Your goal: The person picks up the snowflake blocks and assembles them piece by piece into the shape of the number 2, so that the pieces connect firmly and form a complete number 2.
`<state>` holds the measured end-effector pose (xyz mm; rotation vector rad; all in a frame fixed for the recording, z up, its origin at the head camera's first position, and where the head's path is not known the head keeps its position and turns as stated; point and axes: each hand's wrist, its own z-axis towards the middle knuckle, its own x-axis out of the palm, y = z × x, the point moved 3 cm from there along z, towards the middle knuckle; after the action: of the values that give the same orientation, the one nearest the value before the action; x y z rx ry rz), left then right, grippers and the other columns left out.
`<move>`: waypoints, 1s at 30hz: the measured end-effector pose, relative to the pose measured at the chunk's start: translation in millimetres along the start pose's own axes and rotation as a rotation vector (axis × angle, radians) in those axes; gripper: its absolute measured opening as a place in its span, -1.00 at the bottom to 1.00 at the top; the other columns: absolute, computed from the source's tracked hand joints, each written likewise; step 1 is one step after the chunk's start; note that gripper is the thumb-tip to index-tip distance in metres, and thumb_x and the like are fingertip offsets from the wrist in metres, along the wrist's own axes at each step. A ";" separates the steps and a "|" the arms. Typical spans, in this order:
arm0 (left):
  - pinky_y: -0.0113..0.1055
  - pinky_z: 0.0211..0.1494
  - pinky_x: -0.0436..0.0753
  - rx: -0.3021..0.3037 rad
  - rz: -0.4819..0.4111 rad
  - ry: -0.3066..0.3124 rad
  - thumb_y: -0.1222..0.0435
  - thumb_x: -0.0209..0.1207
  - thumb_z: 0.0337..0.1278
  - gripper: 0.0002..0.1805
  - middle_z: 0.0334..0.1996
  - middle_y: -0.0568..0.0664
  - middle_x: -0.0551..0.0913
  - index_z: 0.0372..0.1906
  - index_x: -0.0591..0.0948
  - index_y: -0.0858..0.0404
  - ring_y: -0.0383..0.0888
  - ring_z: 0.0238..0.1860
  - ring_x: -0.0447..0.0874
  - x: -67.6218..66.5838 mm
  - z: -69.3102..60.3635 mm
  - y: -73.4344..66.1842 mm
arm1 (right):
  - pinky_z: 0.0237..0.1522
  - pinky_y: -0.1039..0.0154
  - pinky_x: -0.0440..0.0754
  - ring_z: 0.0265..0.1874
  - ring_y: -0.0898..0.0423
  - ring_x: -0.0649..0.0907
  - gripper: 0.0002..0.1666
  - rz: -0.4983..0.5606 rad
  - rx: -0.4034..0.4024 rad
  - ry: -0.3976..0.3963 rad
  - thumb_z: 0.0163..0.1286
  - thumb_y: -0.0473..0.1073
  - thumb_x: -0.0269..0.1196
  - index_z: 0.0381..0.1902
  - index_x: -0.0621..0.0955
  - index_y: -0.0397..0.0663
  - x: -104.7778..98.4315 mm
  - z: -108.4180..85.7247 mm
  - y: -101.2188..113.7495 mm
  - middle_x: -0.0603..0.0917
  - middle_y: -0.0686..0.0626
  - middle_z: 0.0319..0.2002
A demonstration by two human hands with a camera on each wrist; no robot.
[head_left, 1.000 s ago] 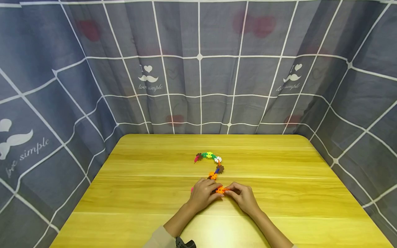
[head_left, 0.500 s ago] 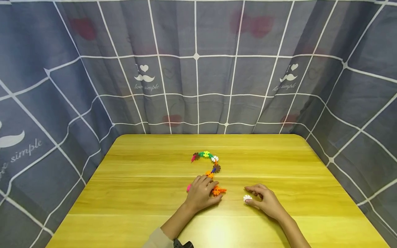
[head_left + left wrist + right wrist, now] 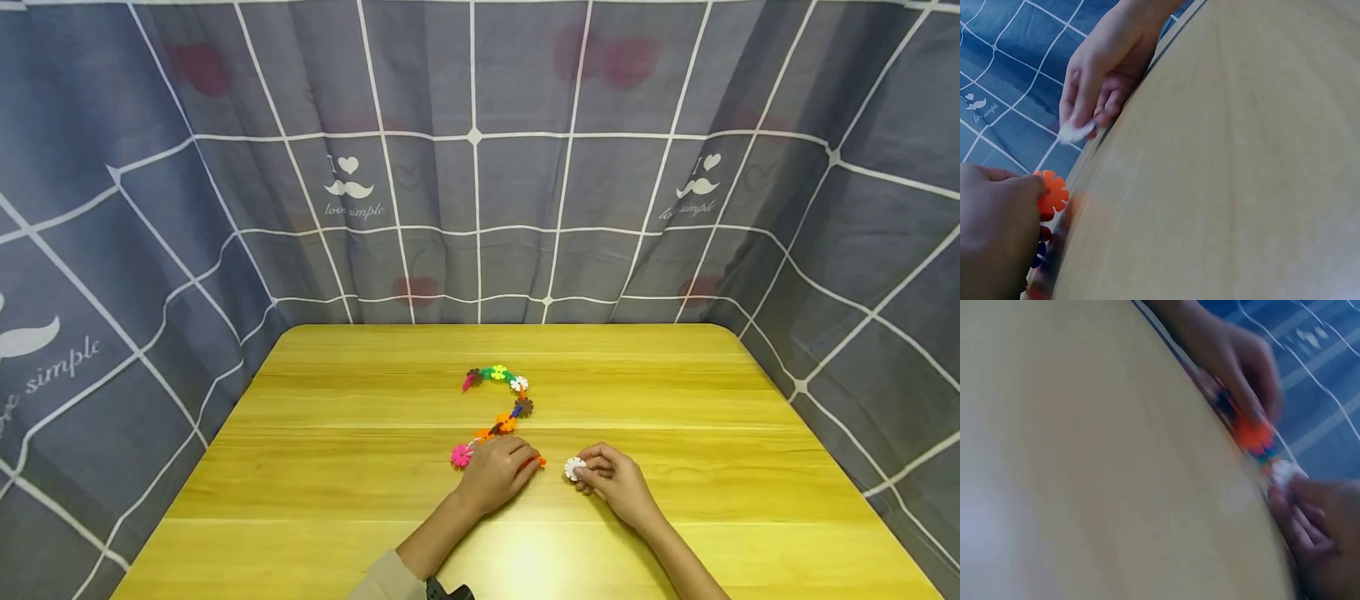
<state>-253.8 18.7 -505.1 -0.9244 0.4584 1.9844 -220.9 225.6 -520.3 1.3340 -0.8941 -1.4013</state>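
My right hand (image 3: 618,487) pinches a white notched flower-shaped disc (image 3: 573,468) between thumb and fingers, slightly off to the right of the chain. Bent over the near end of a chain of interlocking flower discs, my left hand (image 3: 491,477) grips an orange disc (image 3: 1055,192), as the left wrist view shows. An orange tip pokes out past its fingers in the head view. The chain curves away behind it, through a brown disc (image 3: 524,407) and a white disc (image 3: 519,383) to a yellow disc (image 3: 498,372). The left hand hides part of the chain.
A pink disc (image 3: 461,456) sticks out left of the left hand. The wooden table (image 3: 360,500) runs back to a grey checked curtain (image 3: 517,183), which also closes off both sides.
My right hand moved right, away from the chain, picked up a white disc and is now partway back with it. My left hand shifted a little, uncovering more of the pink disc.
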 end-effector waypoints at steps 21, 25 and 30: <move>-0.48 -0.23 0.56 -0.010 -0.088 -0.086 0.22 0.25 0.08 -0.92 -0.43 -0.19 0.66 -0.42 0.62 0.13 -0.30 -0.36 0.61 -3.2 -2.3 -0.1 | -0.39 0.14 0.65 -0.53 -0.04 0.68 -0.68 0.323 0.199 0.016 0.28 -0.38 0.17 -0.11 0.39 -0.57 35.2 15.0 6.6 0.65 -0.33 -0.43; -0.50 -0.27 0.55 -0.015 -0.100 -0.091 0.24 0.24 0.08 -0.92 -0.44 -0.19 0.65 -0.43 0.62 0.14 -0.30 -0.38 0.59 -4.5 -3.4 -0.3 | -0.40 0.15 0.65 -0.54 -0.01 0.68 -0.68 0.333 0.178 0.047 0.28 -0.38 0.17 -0.13 0.37 -0.59 36.2 17.5 6.7 0.64 -0.37 -0.43; -0.51 -0.31 0.55 -0.002 -0.101 -0.128 0.26 0.27 0.04 -0.93 -0.47 -0.19 0.65 -0.45 0.60 0.14 -0.30 -0.41 0.60 -3.7 -4.1 0.9 | -0.39 0.17 0.65 -0.54 0.00 0.68 -0.66 0.348 0.181 0.076 0.29 -0.36 0.18 -0.14 0.38 -0.58 37.1 20.8 7.6 0.64 -0.36 -0.43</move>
<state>-251.5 13.6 -505.0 -0.8004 0.3311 1.9391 -237.7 185.8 -520.5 1.2817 -1.1607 -1.0142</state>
